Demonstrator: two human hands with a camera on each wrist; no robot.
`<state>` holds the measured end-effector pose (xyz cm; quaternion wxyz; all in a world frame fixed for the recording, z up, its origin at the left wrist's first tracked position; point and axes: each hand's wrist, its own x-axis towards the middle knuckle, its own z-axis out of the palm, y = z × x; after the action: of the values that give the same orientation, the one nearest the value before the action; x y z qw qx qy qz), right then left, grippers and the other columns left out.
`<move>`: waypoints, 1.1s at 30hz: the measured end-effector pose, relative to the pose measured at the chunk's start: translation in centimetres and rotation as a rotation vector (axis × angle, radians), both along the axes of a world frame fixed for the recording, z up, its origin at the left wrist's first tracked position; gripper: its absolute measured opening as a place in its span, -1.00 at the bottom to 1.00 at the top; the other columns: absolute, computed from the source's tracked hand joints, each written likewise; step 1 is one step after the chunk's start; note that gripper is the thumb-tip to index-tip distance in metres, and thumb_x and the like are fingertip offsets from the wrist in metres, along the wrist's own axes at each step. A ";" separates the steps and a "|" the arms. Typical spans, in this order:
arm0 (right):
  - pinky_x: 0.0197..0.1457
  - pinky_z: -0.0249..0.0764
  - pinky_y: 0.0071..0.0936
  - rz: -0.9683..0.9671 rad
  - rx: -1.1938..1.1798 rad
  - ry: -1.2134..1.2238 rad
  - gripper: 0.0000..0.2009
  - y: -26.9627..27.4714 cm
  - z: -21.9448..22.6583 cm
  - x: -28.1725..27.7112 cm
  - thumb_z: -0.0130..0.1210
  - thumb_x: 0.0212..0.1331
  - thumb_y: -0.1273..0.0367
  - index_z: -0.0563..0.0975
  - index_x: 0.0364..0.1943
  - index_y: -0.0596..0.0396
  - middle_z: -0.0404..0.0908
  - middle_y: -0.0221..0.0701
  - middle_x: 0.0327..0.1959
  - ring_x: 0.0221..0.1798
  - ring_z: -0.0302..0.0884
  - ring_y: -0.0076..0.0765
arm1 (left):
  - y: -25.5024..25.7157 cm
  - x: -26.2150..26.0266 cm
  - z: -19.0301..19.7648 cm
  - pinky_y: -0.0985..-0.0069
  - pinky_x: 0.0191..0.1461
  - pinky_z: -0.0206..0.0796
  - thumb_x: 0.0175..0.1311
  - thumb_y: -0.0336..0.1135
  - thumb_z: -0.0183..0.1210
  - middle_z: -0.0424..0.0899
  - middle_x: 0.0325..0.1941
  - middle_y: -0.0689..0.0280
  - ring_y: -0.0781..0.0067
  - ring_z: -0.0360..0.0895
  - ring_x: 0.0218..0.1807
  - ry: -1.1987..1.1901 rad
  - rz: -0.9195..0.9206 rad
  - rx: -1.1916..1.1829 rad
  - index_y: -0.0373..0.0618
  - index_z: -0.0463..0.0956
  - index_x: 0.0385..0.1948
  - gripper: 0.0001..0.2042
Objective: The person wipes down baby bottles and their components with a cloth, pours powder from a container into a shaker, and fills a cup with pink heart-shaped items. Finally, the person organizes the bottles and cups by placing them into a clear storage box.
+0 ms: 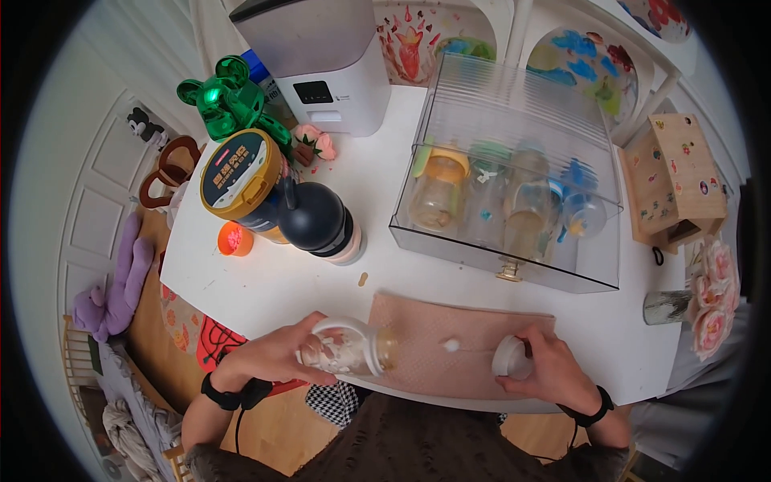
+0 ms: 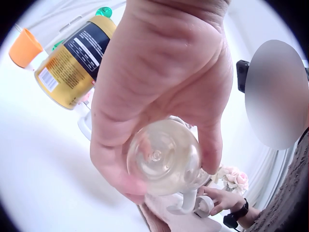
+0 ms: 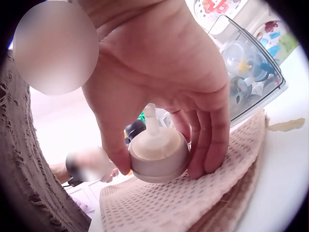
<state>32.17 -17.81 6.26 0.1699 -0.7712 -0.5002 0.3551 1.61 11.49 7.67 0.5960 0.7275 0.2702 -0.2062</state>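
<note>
In the head view my left hand (image 1: 281,353) grips a clear baby bottle (image 1: 333,350) lying on its side, its white-handled neck toward the pink cloth (image 1: 426,377). The left wrist view shows the bottle's round base (image 2: 164,157) between the thumb and fingers of my left hand (image 2: 164,82). At the cloth's right side my right hand (image 1: 558,373) pinches a whitish round cap (image 1: 512,358). The right wrist view shows that cap (image 3: 159,162) with a spout-like tip, held by my right hand (image 3: 164,72) just above or on the cloth. A small white piece (image 1: 451,345) rests mid-cloth.
Behind the cloth stands a clear drawer box (image 1: 450,241) with several bottles. At the left are a black-topped container (image 1: 312,217), a gold-lidded tub (image 1: 241,173), an orange cup (image 1: 234,239) and a white appliance (image 1: 337,88). Flowers (image 1: 713,297) and a wooden house (image 1: 675,177) stand right.
</note>
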 end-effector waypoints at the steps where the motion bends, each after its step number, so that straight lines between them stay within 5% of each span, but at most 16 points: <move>1: -0.12 0.64 -0.12 -0.022 0.019 -0.011 -0.36 0.0 -0.2 0.0 0.49 -0.06 0.16 0.41 0.01 0.23 0.68 -0.01 -0.27 -0.19 0.69 0.21 | -0.1 -0.6 -0.6 0.43 0.32 0.29 0.05 -0.21 0.56 0.49 0.24 0.20 0.38 0.44 0.28 -0.128 0.090 0.011 -0.17 0.19 0.38 -0.13; 9: -0.13 0.59 -0.08 -0.030 0.192 -0.115 -0.39 0.1 -1.0 -0.9 0.51 -0.09 0.14 0.49 0.00 0.14 0.65 -0.10 -0.23 -0.19 0.67 0.10 | 1.1 -4.3 -2.9 0.42 0.27 0.29 -0.05 -0.27 0.60 0.62 0.15 0.31 0.37 0.50 0.21 -0.127 0.394 0.264 -0.12 0.41 0.30 -0.22; 15: -0.07 0.60 -0.07 0.034 0.050 -0.281 -0.37 0.2 -1.3 -1.0 0.53 -0.13 0.20 0.50 0.07 0.06 0.53 -0.14 -0.04 -0.08 0.62 0.10 | 1.4 -4.2 -5.2 0.41 0.26 0.35 -0.12 -0.25 0.63 0.68 0.09 0.25 0.38 0.56 0.13 -0.151 0.490 0.332 -0.16 0.46 0.24 -0.22; 17: -0.01 0.63 -0.15 0.027 0.127 -0.257 -0.31 -0.3 -1.4 -0.5 0.57 -0.22 0.25 0.48 0.08 0.07 0.42 -0.18 0.15 -0.11 0.66 -0.03 | 1.7 -4.2 -5.6 0.40 0.27 0.36 -0.13 -0.26 0.64 0.67 0.09 0.26 0.39 0.56 0.13 -0.169 0.537 0.327 -0.17 0.46 0.22 -0.22; 23: 0.00 0.63 -0.16 -0.049 0.020 -0.055 -0.34 -1.2 -0.6 0.5 0.55 -0.16 0.31 0.47 0.10 0.08 0.31 -0.07 0.24 0.05 0.57 0.06 | 1.9 -3.0 -5.5 0.37 0.29 0.38 -0.17 -0.27 0.67 0.62 0.11 0.27 0.39 0.56 0.14 -0.273 0.616 0.433 -0.24 0.46 0.15 -0.24; 25: 0.02 0.63 -0.16 -0.028 0.044 -0.079 -0.33 -0.9 -0.5 0.2 0.55 -0.15 0.30 0.46 0.11 0.09 0.32 -0.06 0.24 0.07 0.56 0.09 | 2.0 -3.7 -6.9 0.39 0.28 0.38 -0.16 -0.30 0.66 0.60 0.12 0.27 0.39 0.55 0.14 -0.313 0.773 0.307 -0.22 0.42 0.17 -0.23; 29: 0.05 0.62 -0.15 0.030 0.157 -0.149 -0.33 -0.8 -1.2 0.0 0.54 -0.15 0.30 0.46 0.12 0.08 0.36 -0.05 0.22 0.13 0.53 0.15 | 2.1 -3.8 -7.2 0.39 0.28 0.39 -0.11 -0.39 0.61 0.59 0.14 0.27 0.40 0.55 0.13 -0.266 0.700 0.571 -0.17 0.35 0.24 -0.21; 33: 0.08 0.60 -0.12 0.050 0.163 -0.168 -0.34 -1.1 -1.4 0.2 0.54 -0.15 0.30 0.47 0.11 0.09 0.39 -0.07 0.21 0.15 0.52 0.17 | 2.4 -5.8 -9.3 0.37 0.28 0.37 -0.08 -0.43 0.57 0.56 0.15 0.24 0.37 0.54 0.14 -0.402 0.779 0.469 -0.19 0.32 0.26 -0.21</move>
<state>32.38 -18.92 4.87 0.1804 -0.7693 -0.5589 0.2514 -4.17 13.89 -1.58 0.4895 0.7122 0.4408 0.2425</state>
